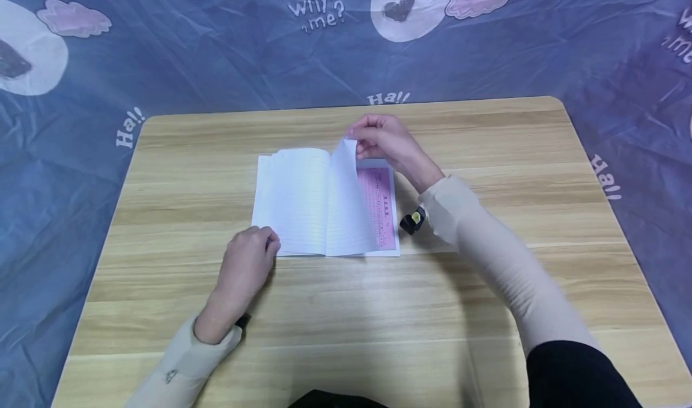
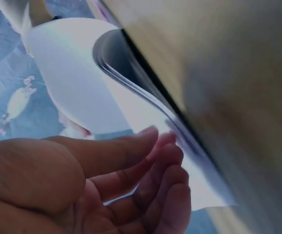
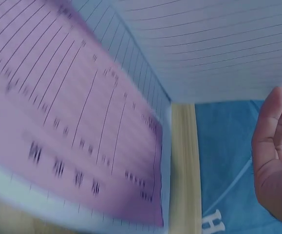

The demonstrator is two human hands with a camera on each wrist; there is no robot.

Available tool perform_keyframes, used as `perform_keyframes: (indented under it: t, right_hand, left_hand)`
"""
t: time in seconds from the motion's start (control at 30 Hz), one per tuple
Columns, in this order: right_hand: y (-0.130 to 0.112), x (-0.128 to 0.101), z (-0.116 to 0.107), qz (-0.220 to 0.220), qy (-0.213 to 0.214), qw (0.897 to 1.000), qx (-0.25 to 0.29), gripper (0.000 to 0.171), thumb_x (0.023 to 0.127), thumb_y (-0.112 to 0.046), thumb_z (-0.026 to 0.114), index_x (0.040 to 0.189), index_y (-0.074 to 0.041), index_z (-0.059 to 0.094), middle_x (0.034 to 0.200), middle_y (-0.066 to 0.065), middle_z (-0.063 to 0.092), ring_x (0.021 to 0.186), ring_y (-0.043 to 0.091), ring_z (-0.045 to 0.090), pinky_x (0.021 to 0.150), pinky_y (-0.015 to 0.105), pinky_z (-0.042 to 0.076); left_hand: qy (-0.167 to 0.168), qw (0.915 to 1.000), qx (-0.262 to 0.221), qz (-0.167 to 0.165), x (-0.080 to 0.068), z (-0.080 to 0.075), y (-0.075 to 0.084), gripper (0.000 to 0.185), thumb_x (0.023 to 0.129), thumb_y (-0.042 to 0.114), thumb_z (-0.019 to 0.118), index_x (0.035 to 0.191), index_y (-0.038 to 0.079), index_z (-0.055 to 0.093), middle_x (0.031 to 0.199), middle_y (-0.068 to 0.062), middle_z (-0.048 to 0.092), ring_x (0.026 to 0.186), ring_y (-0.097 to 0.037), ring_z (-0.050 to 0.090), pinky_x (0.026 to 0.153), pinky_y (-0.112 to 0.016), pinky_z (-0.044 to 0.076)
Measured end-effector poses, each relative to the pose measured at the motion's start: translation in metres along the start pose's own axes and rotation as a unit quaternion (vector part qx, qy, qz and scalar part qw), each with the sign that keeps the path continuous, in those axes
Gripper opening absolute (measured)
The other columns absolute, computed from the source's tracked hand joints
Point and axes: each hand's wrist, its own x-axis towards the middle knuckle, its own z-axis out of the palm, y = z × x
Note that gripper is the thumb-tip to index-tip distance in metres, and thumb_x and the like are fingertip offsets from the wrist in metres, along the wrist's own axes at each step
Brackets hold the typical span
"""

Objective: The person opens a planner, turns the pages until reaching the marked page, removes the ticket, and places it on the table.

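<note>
An open notebook (image 1: 294,204) with ruled white pages lies on the table. My right hand (image 1: 385,143) pinches the top corner of one lifted page (image 1: 346,204), which stands partly raised and curved. Under that page, on the notebook's right side, shows a pink printed sheet (image 1: 381,207) with ruled columns and small characters. At the notebook's lower left corner is my left hand (image 1: 248,258), its fingers loosely bent. The left wrist view shows the thumb and fingertips (image 2: 172,168) close by the curved page edges (image 2: 145,92), with nothing seen between them.
The wood-grain table (image 1: 324,324) has rounded far corners. A blue cloth (image 1: 227,47) with white lettering, clouds and hearts hangs behind and around it. A small black device (image 1: 413,220) sits at the right wrist.
</note>
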Motion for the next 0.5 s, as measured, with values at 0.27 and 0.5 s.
perform_keyframes:
  t: [0.27, 0.5]
  right_hand:
    - [0.000, 0.007, 0.010, 0.005, 0.023, 0.997, 0.078, 0.005, 0.093, 0.005, 0.065, 0.095, 0.003, 0.069, 0.079, 0.015, 0.068, 0.057, 0.018, 0.063, 0.060, 0.031, 0.059]
    - [0.001, 0.009, 0.015, -0.007, 0.028, 0.995, 0.092, 0.005, 0.094, 0.006, 0.063, 0.094, 0.004, 0.067, 0.079, 0.015, 0.067, 0.057, 0.019, 0.063, 0.058, 0.030, 0.058]
  left_hand:
    - [0.154, 0.9670, -0.095, 0.179, -0.001, 0.000, 0.032, 0.038, 0.090, 0.029, 0.077, 0.114, 0.001, 0.069, 0.081, -0.007, 0.064, 0.076, -0.025, 0.058, 0.072, -0.042, 0.050]
    - [0.207, 0.9129, -0.107, 0.335, -0.001, 0.022, 0.062, 0.051, 0.091, 0.039, 0.073, 0.126, 0.002, 0.066, 0.089, -0.007, 0.066, 0.080, -0.022, 0.059, 0.074, -0.035, 0.053]
